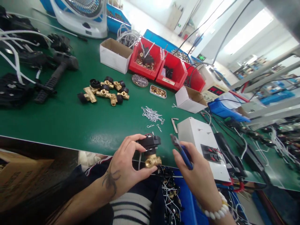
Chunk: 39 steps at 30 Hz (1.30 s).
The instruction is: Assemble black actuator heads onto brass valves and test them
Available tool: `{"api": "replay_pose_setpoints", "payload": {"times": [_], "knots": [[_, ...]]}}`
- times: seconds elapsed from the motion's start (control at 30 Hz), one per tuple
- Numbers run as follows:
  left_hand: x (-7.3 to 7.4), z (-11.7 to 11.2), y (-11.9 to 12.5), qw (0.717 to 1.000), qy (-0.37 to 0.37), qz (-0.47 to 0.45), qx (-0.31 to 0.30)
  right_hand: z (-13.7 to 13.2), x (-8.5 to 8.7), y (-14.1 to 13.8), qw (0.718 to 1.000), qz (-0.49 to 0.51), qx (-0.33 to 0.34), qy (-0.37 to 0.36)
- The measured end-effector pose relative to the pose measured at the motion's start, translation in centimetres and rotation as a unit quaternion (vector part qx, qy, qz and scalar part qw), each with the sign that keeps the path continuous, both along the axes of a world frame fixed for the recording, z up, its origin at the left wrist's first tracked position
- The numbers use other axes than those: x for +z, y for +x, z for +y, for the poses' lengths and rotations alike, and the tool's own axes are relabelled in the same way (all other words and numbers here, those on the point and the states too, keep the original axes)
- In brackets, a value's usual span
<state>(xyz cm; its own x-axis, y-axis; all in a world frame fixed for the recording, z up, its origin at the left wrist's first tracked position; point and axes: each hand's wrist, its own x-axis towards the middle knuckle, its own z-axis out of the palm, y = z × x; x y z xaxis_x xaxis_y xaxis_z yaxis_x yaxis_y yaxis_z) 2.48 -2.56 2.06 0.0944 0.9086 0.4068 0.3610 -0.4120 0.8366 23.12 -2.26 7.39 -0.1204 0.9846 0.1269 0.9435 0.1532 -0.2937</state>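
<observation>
Between the thumb and fingers of my left hand (126, 159) is a valve assembly (151, 151), a black housing on top of a brass valve body, held at the table's front edge. My right hand (197, 168) grips pliers (184, 153) with blue handles, their jaws pointing up and left, apart from the valve. Just beyond the valve lies a loose pile of silver cotter-like clips (152, 114), with a couple of single ones nearer. A grey hex key (174, 125) rests to the right of the pile.
Brass valve bodies with black caps (105, 90) lie on the green table (58, 118). Behind stand red bins (146, 61), white boxes (114, 57) and a fan (82, 18). A grey box with terminals (201, 143) is at right; a blue crate (187, 200) sits below the edge.
</observation>
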Motion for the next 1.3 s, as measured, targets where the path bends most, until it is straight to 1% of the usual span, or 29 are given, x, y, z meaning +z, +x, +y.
{"api": "replay_pose_setpoints", "payload": {"times": [0.07,0.17,0.23,0.3,0.33,0.37,0.4,0.47,0.5,0.53,0.57,0.6,0.63,0.67,0.7,0.73,0.77,0.83,0.93,0.97,1.0,1.03,1.07,1.1,1.13,1.17,1.2,1.23,1.3], "knots": [[0.0,0.0,-0.3,1.000,0.009,0.009,0.027,0.2,-1.1,-0.1,0.999,-0.023,-0.038,-0.016],[0.3,0.1,-0.9,0.997,0.050,0.024,0.062,0.6,-3.0,-0.7,0.997,-0.066,-0.032,-0.016],[0.7,0.2,-1.3,0.994,0.077,0.038,0.064,0.7,-3.7,-1.4,1.000,-0.005,-0.021,0.007],[1.4,0.5,-1.6,0.993,0.097,0.058,0.043,0.5,-3.5,-2.2,0.988,0.151,-0.015,-0.001],[1.7,0.6,-1.7,0.991,0.109,0.067,0.029,0.3,-3.2,-2.6,0.967,0.253,-0.007,-0.031],[2.1,0.7,-1.7,0.989,0.123,0.077,0.009,0.0,-2.7,-3.0,0.932,0.356,0.002,-0.074],[2.4,0.8,-1.6,0.987,0.137,0.086,-0.021,-0.3,-2.3,-3.4,0.887,0.447,0.009,-0.118],[2.9,1.0,-1.4,0.984,0.139,0.080,-0.080,-0.8,-1.7,-4.0,0.798,0.577,0.006,-0.173],[3.1,1.1,-1.2,0.987,0.116,0.053,-0.094,-0.9,-1.5,-4.2,0.766,0.618,-0.004,-0.179],[3.2,1.3,-0.9,0.993,0.068,0.008,-0.097,-1.0,-1.4,-4.4,0.740,0.649,-0.013,-0.175],[3.3,1.4,-0.6,0.994,-0.005,-0.053,-0.095,-1.0,-1.4,-4.5,0.720,0.674,-0.018,-0.166],[3.4,1.6,-0.3,0.983,-0.094,-0.121,-0.097,-1.0,-1.4,-4.5,0.705,0.691,-0.017,-0.158],[3.4,1.9,0.0,0.958,-0.188,-0.184,-0.112,-0.9,-1.4,-4.4,0.697,0.700,-0.013,-0.151],[3.4,2.1,0.3,0.922,-0.272,-0.237,-0.141,-0.9,-1.3,-4.4,0.697,0.702,-0.010,-0.146],[3.4,2.3,0.6,0.883,-0.336,-0.278,-0.175,-0.9,-1.2,-4.2,0.701,0.699,-0.006,-0.144],[3.4,2.5,0.8,0.849,-0.378,-0.308,-0.205,-0.9,-1.0,-4.1,0.707,0.692,-0.003,-0.145],[3.3,2.6,1.1,0.827,-0.398,-0.329,-0.221,-0.9,-0.7,-4.0,0.713,0.684,-0.001,-0.151],[3.4,2.7,1.4,0.815,-0.399,-0.359,-0.221,-1.0,-0.1,-3.8,0.724,0.670,0.005,-0.165],[3.7,2.6,1.8,0.815,-0.375,-0.383,-0.218,-0.8,1.5,-3.1,0.746,0.641,0.019,-0.180],[3.9,2.6,2.0,0.809,-0.377,-0.392,-0.221,-0.5,2.1,-2.6,0.764,0.615,0.030,-0.193],[4.1,2.7,2.2,0.801,-0.384,-0.401,-0.224,0.1,2.9,-1.9,0.790,0.577,0.042,-0.204],[4.3,2.9,2.4,0.792,-0.393,-0.410,-0.225,0.9,3.6,-0.9,0.825,0.522,0.053,-0.212],[4.5,3.2,2.6,0.785,-0.400,-0.416,-0.225,1.9,4.3,0.4,0.868,0.450,0.056,-0.202],[4.6,3.5,2.8,0.781,-0.406,-0.419,-0.223,3.1,4.9,1.9,0.915,0.367,0.046,-0.161],[4.7,3.8,3.0,0.780,-0.408,-0.419,-0.222,4.5,5.3,3.6,0.953,0.289,0.015,-0.089],[4.7,4.1,3.1,0.780,-0.409,-0.419,-0.220,5.9,5.6,5.4,0.978,0.208,-0.015,-0.012],[4.6,4.3,3.3,0.779,-0.412,-0.419,-0.222,7.3,5.6,7.1,0.989,0.141,-0.043,0.035],[4.5,4.5,3.4,0.775,-0.415,-0.419,-0.226,8.5,5.4,8.7,0.993,0.102,-0.056,0.026],[4.3,4.5,3.5,0.768,-0.422,-0.420,-0.237,10.2,4.7,11.1,0.992,0.101,-0.038,-0.069]]}}
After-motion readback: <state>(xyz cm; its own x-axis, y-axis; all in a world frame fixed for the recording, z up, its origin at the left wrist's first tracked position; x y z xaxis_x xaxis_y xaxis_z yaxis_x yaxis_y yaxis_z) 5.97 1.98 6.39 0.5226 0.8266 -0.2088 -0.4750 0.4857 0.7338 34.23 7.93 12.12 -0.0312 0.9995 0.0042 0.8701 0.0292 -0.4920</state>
